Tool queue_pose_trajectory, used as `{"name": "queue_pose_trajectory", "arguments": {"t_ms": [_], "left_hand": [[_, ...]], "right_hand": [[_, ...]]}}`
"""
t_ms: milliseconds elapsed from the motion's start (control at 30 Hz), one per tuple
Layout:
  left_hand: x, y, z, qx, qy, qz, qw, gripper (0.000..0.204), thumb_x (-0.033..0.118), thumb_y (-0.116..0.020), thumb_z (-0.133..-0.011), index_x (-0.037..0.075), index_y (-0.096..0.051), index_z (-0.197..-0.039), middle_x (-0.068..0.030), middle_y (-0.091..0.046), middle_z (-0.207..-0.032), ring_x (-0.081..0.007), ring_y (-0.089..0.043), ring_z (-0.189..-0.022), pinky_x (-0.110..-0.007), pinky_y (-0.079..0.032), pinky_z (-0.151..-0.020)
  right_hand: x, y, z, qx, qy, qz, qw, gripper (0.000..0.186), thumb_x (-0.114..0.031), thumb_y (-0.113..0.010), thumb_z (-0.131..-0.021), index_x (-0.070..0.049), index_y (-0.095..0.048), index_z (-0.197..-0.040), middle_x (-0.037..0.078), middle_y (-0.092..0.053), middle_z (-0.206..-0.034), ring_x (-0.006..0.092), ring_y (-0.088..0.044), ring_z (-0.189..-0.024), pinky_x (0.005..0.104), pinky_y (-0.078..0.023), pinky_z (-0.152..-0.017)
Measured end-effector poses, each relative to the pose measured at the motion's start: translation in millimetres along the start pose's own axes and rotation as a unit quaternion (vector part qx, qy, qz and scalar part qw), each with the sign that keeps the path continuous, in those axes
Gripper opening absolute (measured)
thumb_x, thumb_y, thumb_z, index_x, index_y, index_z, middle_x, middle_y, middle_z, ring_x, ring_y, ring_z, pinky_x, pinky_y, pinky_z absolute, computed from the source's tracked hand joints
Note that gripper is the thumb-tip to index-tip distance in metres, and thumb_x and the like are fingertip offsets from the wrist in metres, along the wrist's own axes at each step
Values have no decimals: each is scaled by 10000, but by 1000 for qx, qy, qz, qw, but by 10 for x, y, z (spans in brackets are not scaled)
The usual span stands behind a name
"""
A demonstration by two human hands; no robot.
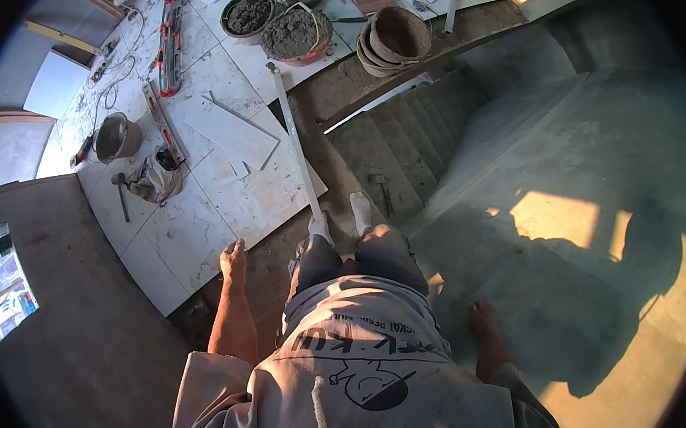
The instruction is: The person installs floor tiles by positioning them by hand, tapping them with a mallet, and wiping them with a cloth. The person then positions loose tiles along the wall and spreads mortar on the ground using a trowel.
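My left hand (233, 260) hangs beside my left leg, near the edge of the white tiled floor (169, 253). Its fingers are curled in, and nothing shows in them. On the other side, my right hand (481, 317) is lowered with curled fingers, also showing nothing held, against the shaded grey wall. Ahead of my feet (361, 211), a long straight metal bar (294, 135) lies along the tile edge. Cut white tile pieces (233, 131) rest left of it. A mallet (121, 194) lies near a crumpled bag (161, 176) on the tiles.
Mortar buckets (296, 36) and stacked empty buckets (395, 36) stand at the far side. Another bucket (118, 138), a spirit level (164, 126) and a red-grey tile cutter (169, 47) sit on the left. Concrete stairs (412, 135) drop away ahead right, with a hammer-like tool (381, 193) nearby.
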State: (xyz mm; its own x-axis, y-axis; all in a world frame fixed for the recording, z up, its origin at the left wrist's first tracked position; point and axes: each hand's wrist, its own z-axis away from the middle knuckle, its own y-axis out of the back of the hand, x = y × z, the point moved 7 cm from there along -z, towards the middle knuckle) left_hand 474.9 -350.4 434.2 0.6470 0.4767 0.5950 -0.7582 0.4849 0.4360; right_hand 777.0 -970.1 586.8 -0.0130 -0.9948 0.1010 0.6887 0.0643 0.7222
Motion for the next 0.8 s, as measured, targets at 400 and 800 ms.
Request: {"name": "queue_pose_trajectory", "arguments": {"t_ms": [400,800], "left_hand": [[-9,-444,336,34,-22,-44,998,333,314,-568,-857,-6,-643,-915,-144,-641,-785,-251,-606,-751,-344,-456,-718],[-868,-398,1334,205,-71,-47,975,386,358,-519,-859,36,-658,-1019,-179,-656,-992,-331,-610,-974,-369,-459,-852]], "right_hand": [[374,113,-1005,-153,8,22,988,383,-320,-532,-829,16,-612,-995,230,-595,-1049,333,-554,-1041,430,-413,-905],[-2256,2012,-2513,-61,223,-71,970,276,-267,-516,-887,-28,-594,-1001,77,-595,-725,156,-568,-510,275,-463,-438]]}}
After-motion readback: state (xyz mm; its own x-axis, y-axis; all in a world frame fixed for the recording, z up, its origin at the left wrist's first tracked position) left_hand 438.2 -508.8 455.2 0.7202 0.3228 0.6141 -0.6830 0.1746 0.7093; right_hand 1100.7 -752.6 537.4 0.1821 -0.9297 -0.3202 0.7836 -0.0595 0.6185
